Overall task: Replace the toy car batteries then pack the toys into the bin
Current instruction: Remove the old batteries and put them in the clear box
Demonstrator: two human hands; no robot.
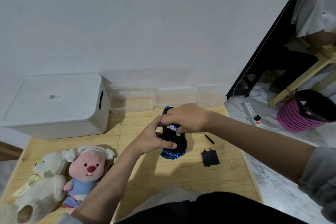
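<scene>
The left hand (154, 140) gripped the near left side of the upturned blue and black plastic toy car (173, 142), thumb pressed on its dark underside. The right hand (185, 120) came over the car's far end, fingers curled down at the open battery bay, where a white and blue cylindrical battery (171, 127) showed between the fingertips; whether those fingers pinched it or only pressed on it could not be told.

The car sat on the pale wooden tabletop (181, 178), roughly at its middle and well apart from every edge. To its right lay the flat black plastic battery cover (210, 158), and beyond that a slim black screwdriver (209, 138), both near the table's right edge. Bare wood stretched between the car and the person's body.

At the far left corner stood the white lidded plastic storage bin (54, 105), its lid shut. A row of clear plastic containers (167, 96) lined the far edge against the white wall. At the near left corner, close to the table's edge, lay a cream plush bear (40, 185) touching a pink plush beaver in a blue shirt (85, 171).
</scene>
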